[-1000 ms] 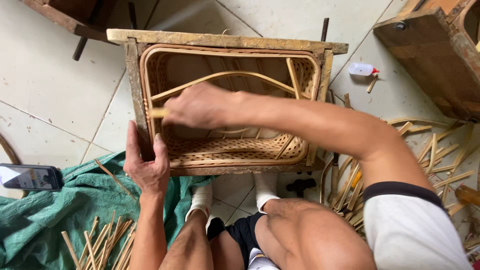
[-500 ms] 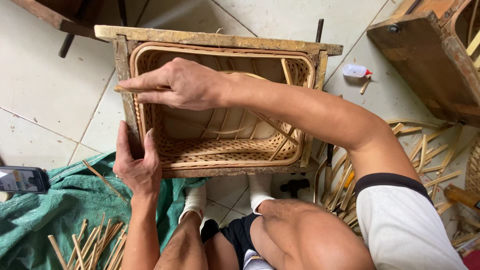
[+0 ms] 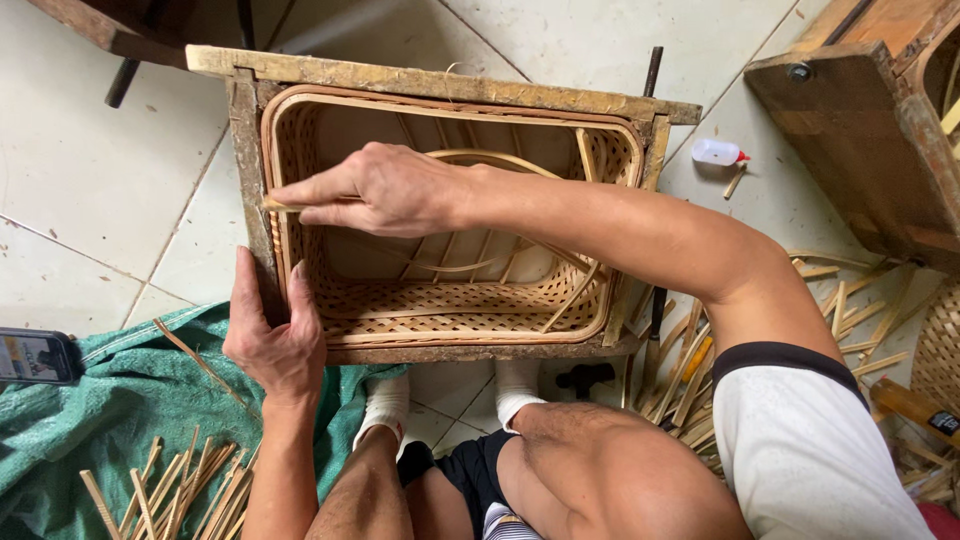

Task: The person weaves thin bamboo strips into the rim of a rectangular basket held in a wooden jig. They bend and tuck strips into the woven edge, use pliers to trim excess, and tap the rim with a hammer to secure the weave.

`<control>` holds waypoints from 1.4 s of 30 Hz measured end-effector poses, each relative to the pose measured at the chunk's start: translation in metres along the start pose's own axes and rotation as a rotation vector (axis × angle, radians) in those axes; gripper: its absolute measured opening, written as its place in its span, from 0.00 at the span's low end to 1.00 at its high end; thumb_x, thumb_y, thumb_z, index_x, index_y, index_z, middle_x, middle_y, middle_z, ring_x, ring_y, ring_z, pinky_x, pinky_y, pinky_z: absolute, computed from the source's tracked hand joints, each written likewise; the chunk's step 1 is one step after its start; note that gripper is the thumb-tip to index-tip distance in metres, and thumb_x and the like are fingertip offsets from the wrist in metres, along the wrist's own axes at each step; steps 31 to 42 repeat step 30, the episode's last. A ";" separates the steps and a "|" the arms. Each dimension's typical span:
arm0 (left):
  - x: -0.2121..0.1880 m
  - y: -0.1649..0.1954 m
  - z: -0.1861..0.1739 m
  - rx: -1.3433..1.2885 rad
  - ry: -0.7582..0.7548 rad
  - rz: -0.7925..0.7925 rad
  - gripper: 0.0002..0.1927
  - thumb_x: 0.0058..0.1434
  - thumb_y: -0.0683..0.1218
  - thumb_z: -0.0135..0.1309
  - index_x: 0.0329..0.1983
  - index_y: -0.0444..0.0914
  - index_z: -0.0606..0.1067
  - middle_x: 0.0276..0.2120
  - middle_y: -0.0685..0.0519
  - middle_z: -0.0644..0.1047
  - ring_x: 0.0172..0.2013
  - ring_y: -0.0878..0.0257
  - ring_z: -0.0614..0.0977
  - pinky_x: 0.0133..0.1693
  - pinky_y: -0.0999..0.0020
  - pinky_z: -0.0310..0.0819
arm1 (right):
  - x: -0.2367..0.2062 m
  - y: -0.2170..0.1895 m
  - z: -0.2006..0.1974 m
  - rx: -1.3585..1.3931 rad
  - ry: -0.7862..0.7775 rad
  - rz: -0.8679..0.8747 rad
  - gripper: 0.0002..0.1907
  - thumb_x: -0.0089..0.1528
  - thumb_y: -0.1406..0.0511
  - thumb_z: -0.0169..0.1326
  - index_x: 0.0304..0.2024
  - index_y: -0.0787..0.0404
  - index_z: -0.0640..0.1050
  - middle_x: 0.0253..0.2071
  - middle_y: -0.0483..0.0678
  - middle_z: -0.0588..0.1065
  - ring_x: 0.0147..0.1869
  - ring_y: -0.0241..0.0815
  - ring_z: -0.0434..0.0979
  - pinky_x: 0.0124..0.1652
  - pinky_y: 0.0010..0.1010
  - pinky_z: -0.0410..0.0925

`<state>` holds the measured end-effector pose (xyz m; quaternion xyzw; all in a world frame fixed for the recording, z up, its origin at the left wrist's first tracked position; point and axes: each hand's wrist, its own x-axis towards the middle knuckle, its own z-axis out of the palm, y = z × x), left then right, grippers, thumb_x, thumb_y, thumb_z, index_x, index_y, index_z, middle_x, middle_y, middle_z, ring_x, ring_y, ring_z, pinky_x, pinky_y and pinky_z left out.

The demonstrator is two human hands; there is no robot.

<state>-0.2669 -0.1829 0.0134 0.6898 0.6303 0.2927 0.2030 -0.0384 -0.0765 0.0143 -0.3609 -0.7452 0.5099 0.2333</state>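
So compared with a second ago, the right hand [image 3: 385,190] has slid from around the middle of the rectangular woven bamboo basket [image 3: 440,290] over to its left rim, and now it's pinching a thin pale bamboo strip [image 3: 283,206] between thumb and fingertips right at that edge. The left hand [image 3: 272,335] has barely budged: it's wrapped around the lower left corner of the weathered wooden frame [image 3: 440,85] that the basket sits in, fingers closed on the post. Looks to me like the strip is getting worked into the rim on that side while the other hand braces everything.

Hard to make out: where the strip actually ends, since the fingers cover most of it. The basket's right inside wall is partly behind the forearm. A dark phone [image 3: 35,355] is cut off at the left edge on the green tarp [image 3: 90,440], and the cut bamboo sticks [image 3: 180,490] run out of the bottom.
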 end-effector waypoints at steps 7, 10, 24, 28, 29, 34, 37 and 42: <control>-0.001 0.004 -0.002 0.011 -0.017 -0.016 0.26 0.73 0.42 0.63 0.70 0.30 0.70 0.53 0.36 0.80 0.49 0.49 0.87 0.50 0.60 0.81 | -0.008 0.001 0.010 0.030 -0.014 0.022 0.19 0.70 0.53 0.52 0.63 0.39 0.75 0.58 0.40 0.80 0.52 0.41 0.85 0.52 0.36 0.77; -0.001 0.004 -0.003 0.020 -0.025 -0.022 0.26 0.73 0.42 0.62 0.70 0.29 0.70 0.52 0.36 0.81 0.47 0.49 0.87 0.48 0.60 0.81 | -0.009 0.001 0.009 0.016 -0.008 0.018 0.19 0.70 0.53 0.53 0.63 0.40 0.75 0.58 0.41 0.80 0.52 0.42 0.85 0.51 0.35 0.77; 0.009 0.003 0.006 -0.001 0.023 0.013 0.27 0.70 0.41 0.62 0.70 0.31 0.68 0.58 0.37 0.78 0.53 0.47 0.85 0.53 0.60 0.82 | -0.006 -0.013 0.017 -0.153 -0.228 0.101 0.21 0.69 0.54 0.51 0.66 0.41 0.74 0.20 0.50 0.76 0.19 0.45 0.71 0.27 0.39 0.70; 0.019 0.001 0.003 0.061 0.015 0.158 0.27 0.71 0.41 0.61 0.71 0.35 0.67 0.64 0.38 0.74 0.60 0.45 0.82 0.57 0.61 0.81 | -0.002 -0.017 0.012 -0.130 -0.229 0.117 0.21 0.69 0.55 0.52 0.65 0.43 0.74 0.21 0.48 0.76 0.19 0.42 0.71 0.27 0.38 0.70; 0.022 0.000 0.003 0.091 0.003 0.182 0.27 0.71 0.40 0.61 0.71 0.38 0.68 0.64 0.39 0.74 0.59 0.45 0.82 0.56 0.61 0.82 | -0.001 -0.016 0.012 -0.132 -0.255 0.146 0.21 0.69 0.54 0.52 0.64 0.42 0.74 0.22 0.49 0.77 0.19 0.42 0.72 0.28 0.38 0.71; 0.022 -0.002 0.002 0.122 -0.014 0.206 0.27 0.70 0.40 0.61 0.70 0.41 0.69 0.64 0.41 0.74 0.59 0.46 0.83 0.56 0.62 0.82 | -0.001 -0.016 0.012 -0.113 -0.229 0.111 0.21 0.68 0.54 0.52 0.64 0.43 0.75 0.29 0.49 0.81 0.24 0.41 0.77 0.31 0.36 0.72; 0.022 -0.002 0.002 0.122 -0.014 0.206 0.27 0.70 0.40 0.61 0.70 0.41 0.69 0.64 0.41 0.74 0.59 0.46 0.83 0.56 0.62 0.82 | -0.001 -0.016 0.012 -0.113 -0.229 0.111 0.21 0.68 0.54 0.52 0.64 0.43 0.75 0.29 0.49 0.81 0.24 0.41 0.77 0.31 0.36 0.72; 0.022 -0.002 0.002 0.122 -0.014 0.206 0.27 0.70 0.40 0.61 0.70 0.41 0.69 0.64 0.41 0.74 0.59 0.46 0.83 0.56 0.62 0.82 | -0.001 -0.016 0.012 -0.113 -0.229 0.111 0.21 0.68 0.54 0.52 0.64 0.43 0.75 0.29 0.49 0.81 0.24 0.41 0.77 0.31 0.36 0.72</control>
